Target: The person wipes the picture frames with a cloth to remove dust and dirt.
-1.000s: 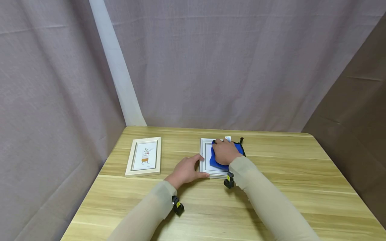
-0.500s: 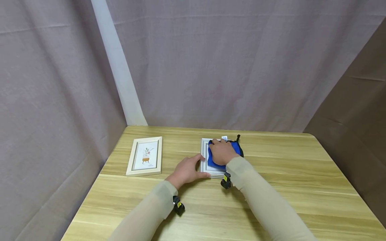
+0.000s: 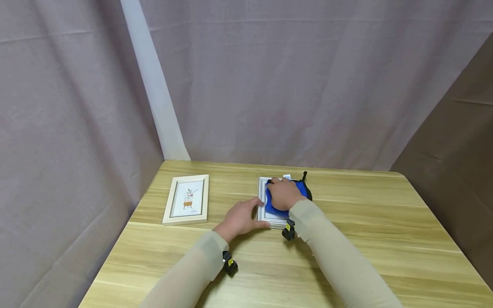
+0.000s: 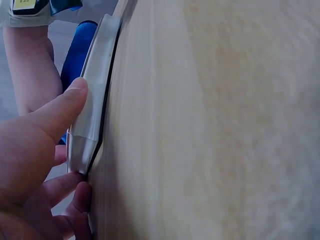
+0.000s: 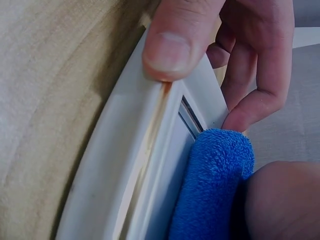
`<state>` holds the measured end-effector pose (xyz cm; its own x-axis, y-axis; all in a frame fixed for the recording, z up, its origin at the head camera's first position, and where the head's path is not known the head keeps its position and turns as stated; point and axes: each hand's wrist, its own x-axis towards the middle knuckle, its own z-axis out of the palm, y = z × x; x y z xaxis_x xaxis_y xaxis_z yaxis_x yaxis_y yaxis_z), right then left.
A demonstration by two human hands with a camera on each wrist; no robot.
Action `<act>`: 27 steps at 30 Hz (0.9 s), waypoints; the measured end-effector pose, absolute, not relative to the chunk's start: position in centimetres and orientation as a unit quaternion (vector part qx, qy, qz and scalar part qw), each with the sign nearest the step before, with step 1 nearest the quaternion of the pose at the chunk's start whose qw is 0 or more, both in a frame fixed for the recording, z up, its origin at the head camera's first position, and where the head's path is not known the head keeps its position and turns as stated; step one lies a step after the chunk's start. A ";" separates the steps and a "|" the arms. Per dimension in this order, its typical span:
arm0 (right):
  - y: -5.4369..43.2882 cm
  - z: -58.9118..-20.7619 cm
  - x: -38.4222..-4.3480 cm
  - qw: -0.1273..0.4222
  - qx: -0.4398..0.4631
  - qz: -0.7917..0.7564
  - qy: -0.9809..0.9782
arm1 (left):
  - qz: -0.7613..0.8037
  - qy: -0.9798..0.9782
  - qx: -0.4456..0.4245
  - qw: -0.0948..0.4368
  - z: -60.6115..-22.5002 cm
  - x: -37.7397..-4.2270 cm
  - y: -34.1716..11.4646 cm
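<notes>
We are finding the white picture frame (image 3: 269, 217) lying face up on the wood-grain table (image 3: 385, 214), right of a cream picture frame (image 3: 187, 199) and well apart from it. The left hand (image 3: 239, 217) is gripping its near left corner: the thumb (image 5: 172, 50) is resting on the near edge and the fingers are bending against the left side. The right hand (image 3: 284, 194) is pressing a blue cloth (image 5: 212, 175) onto the frame's face, fingers bent over it; whether they are also pinching the fabric, we cannot tell.

Handling, our estimate: we are judging the frame light and stiff, with a smooth border likely to slide under sideways push. The corner hold is therefore looking sound, as it is bracing two edges at once. We are treating the face panel as the fragile part (glass or plastic, undetermined) and favouring light, even pressure there. For any lifting, we are recommending opposite outer edges rather than the panel.

The cloth is showing a plush pile in the right wrist view; we are rating it soft, limp and easy to bunch, best held flat under spread fingers.
</notes>
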<state>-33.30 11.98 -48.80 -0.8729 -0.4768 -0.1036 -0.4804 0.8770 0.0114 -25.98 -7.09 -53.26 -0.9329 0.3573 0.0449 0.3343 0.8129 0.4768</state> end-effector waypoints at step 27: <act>12.2 -48.2 -32.1 0.059 -0.294 -0.015 0.954 | 0.242 0.954 0.172 0.029 -52.9 -25.7 -6.9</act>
<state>-32.06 12.21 -48.17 -0.8205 -0.5621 -0.1042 -0.5585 0.8271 -0.0637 -25.67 -6.85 -52.87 -0.9388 0.3434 0.0274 0.3149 0.8233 0.4722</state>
